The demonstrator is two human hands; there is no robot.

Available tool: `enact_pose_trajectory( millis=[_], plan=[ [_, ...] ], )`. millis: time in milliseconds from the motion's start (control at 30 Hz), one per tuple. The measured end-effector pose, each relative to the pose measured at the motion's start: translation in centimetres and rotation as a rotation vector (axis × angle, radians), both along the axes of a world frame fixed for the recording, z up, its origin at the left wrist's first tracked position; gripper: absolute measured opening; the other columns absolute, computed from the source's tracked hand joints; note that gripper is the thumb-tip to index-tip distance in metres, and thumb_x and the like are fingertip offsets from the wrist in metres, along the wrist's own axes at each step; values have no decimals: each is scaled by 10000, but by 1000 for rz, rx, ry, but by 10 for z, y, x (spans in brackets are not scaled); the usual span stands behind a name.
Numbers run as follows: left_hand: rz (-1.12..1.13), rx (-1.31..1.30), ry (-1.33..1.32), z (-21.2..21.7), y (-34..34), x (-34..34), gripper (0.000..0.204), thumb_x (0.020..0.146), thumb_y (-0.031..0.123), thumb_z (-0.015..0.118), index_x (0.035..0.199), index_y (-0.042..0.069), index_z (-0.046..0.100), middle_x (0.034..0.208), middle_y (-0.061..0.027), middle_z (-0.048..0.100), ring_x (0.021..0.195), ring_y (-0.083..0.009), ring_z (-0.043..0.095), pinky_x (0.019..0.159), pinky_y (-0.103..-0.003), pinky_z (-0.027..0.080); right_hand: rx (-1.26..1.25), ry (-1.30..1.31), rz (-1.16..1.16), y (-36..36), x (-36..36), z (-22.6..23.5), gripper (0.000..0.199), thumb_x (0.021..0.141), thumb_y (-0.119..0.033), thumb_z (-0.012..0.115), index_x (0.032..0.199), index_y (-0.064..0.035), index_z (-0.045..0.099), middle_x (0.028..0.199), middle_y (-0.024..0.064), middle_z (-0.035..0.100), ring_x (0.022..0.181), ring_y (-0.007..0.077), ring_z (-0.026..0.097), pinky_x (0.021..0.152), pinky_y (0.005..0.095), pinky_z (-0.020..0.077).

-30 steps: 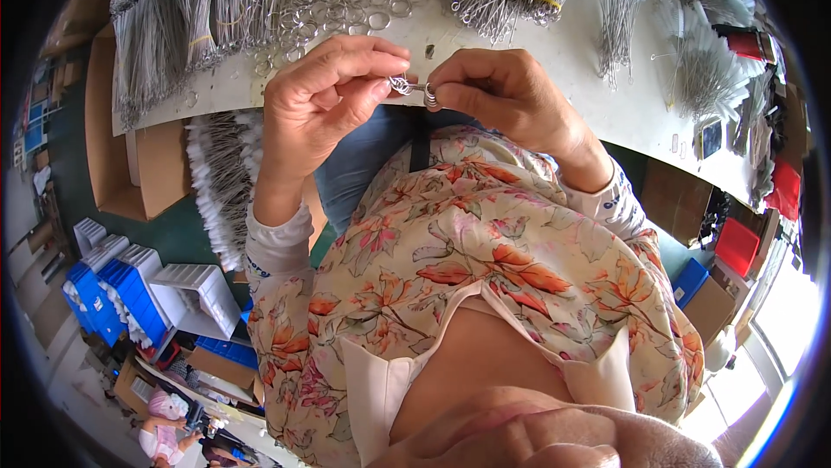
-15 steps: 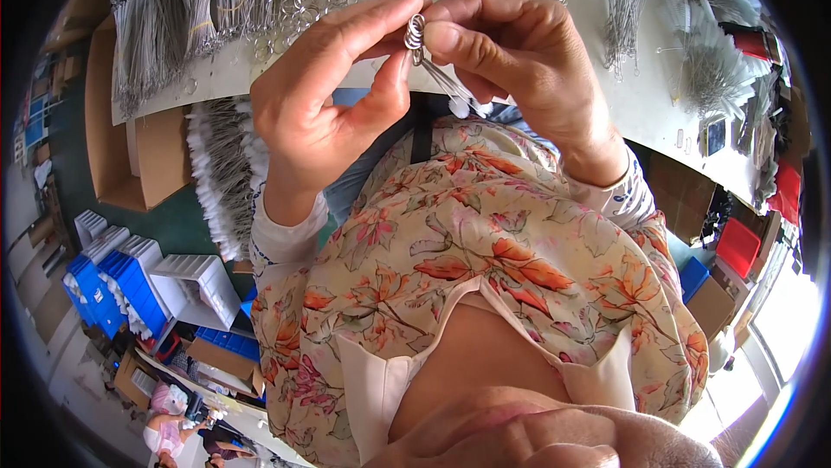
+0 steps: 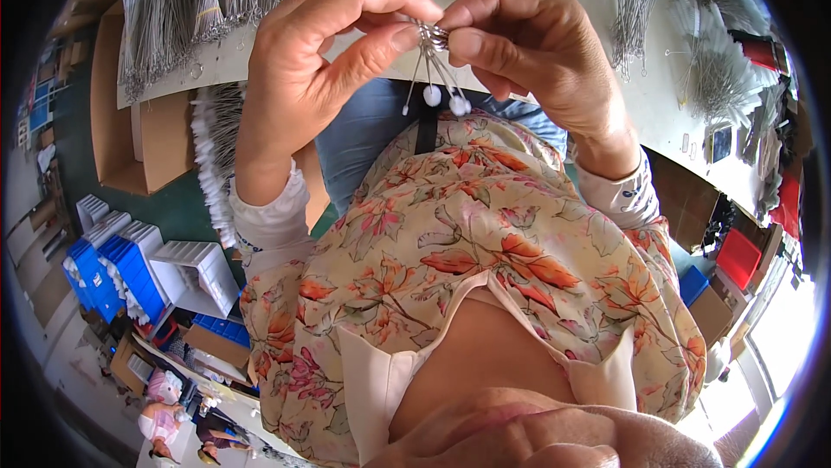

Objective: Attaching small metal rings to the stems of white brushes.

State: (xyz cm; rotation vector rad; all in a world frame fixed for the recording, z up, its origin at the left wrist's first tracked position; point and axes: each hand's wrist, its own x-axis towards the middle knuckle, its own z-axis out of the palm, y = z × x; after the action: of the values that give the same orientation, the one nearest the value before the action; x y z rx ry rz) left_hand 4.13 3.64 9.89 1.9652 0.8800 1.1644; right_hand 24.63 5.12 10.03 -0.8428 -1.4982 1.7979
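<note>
My left hand (image 3: 313, 57) and my right hand (image 3: 541, 57) meet over the table's near edge. Both are closed in a pinch on a small bunch of thin wire brushes (image 3: 430, 70). Their looped metal ends (image 3: 434, 37) are gathered between my fingertips, with the right thumb and forefinger on the coil-like stack of loops. The left thumb and forefinger press the wires beside it. Several white tips (image 3: 458, 105) dangle below, spread apart. Fingers partly hide the loops, so I cannot tell whether a separate ring runs through them.
Bundles of wire brushes (image 3: 177, 22) lie along the table (image 3: 203, 68), more with white bristles (image 3: 723, 70) at right. Metal rings lie loose behind my hands. An open cardboard box (image 3: 164, 152) and blue and white crates (image 3: 130, 269) stand at left. Two people (image 3: 164, 416) are farther off.
The wires have swung from slanting right to hanging downward and fanned out. My left hand has shifted its pinch onto the wires; the loops have turned toward the right fingers.
</note>
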Motion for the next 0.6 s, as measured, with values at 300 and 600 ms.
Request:
enact_pose_trajectory(
  millis=[300,600],
  plan=[
    [-15,-583,-425,-23,-3,-4,128,887,113,569,918,-10,593,690,3,552,559,-38,443,510,-184,357,-29,22,-35,-1,-6,-15,159,842,-113,637,954,-2,627,654,-14,563,548,39,483,496,175,383],
    [-57,-683,-526,-17,-16,-23,168,895,191,564,1008,72,603,699,-15,586,537,-24,465,491,-172,369,-29,65,30,-2,-25,-26,146,848,-110,631,940,3,621,638,-2,559,543,37,492,479,178,369]
  ],
)
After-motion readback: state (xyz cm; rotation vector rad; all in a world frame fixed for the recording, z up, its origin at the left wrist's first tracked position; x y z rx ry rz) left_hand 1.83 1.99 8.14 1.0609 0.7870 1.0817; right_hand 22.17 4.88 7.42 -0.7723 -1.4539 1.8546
